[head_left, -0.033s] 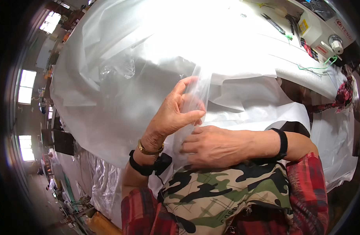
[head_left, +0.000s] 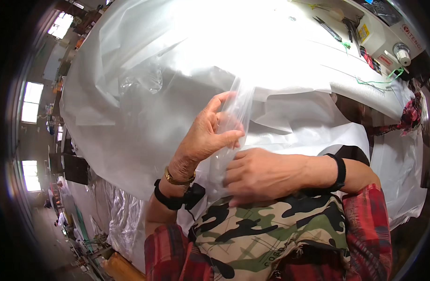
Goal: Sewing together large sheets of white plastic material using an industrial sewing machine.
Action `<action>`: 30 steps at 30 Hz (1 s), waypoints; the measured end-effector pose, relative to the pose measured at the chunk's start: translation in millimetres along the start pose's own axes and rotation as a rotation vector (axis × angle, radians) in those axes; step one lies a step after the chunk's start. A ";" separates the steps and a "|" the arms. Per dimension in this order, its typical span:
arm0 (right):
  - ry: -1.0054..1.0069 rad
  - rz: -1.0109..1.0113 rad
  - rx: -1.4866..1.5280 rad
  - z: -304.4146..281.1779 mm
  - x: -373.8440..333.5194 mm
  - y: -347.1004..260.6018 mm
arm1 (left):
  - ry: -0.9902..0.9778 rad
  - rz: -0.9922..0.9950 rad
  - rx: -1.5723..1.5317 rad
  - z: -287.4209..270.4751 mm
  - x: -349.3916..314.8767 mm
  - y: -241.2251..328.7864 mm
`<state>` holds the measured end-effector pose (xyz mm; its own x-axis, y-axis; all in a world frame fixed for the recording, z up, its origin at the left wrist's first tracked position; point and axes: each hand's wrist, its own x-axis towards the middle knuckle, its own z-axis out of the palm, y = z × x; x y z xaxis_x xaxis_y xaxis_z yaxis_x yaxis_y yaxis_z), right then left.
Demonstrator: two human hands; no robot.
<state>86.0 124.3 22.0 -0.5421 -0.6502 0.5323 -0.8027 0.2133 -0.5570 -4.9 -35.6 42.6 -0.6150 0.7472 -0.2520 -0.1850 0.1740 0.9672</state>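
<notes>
A gathered strip of clear plastic film (head_left: 240, 100) runs down from the bright white sheeting toward my lap. My left hand (head_left: 203, 133) is curled around this strip; its fingers show through the film, with the thumb at the near side. Just below and to the right, my right hand (head_left: 262, 173) lies across the film's lower part, close to the camouflage apron (head_left: 271, 222). Its fingers point left and are blurred, and their tips are partly hidden, so I cannot make out a grip. White sheeting (head_left: 144, 117) spreads over the work surface beyond both hands.
At the far right stands a pale sewing machine body with a round knob (head_left: 402, 54). Thread snips (head_left: 327, 29) and green thread (head_left: 379, 82) lie near it. Crumpled clear plastic (head_left: 126, 213) hangs at the left. Plaid cloth (head_left: 411, 112) bunches at the right edge.
My right hand has shifted slightly to the right and is now blurred by motion. My left hand has hardly moved and stays around the film.
</notes>
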 end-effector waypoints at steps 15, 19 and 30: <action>0.204 0.777 0.964 4.1 -33.5 54.5 | 0.461 0.110 0.548 -31.3 -12.5 -21.9; 0.241 0.810 0.969 11.9 -40.7 57.4 | 0.701 0.229 1.027 -49.8 -13.6 -15.9; 0.228 0.868 0.956 21.2 -44.2 59.2 | 0.884 0.271 1.154 -65.7 -26.5 -0.2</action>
<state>67.7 150.2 -48.0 -0.8954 -0.4060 -0.1830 0.2676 -0.1621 -0.9498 -38.9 -97.7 47.1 -0.8656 0.2890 0.4089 0.4467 0.8147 0.3698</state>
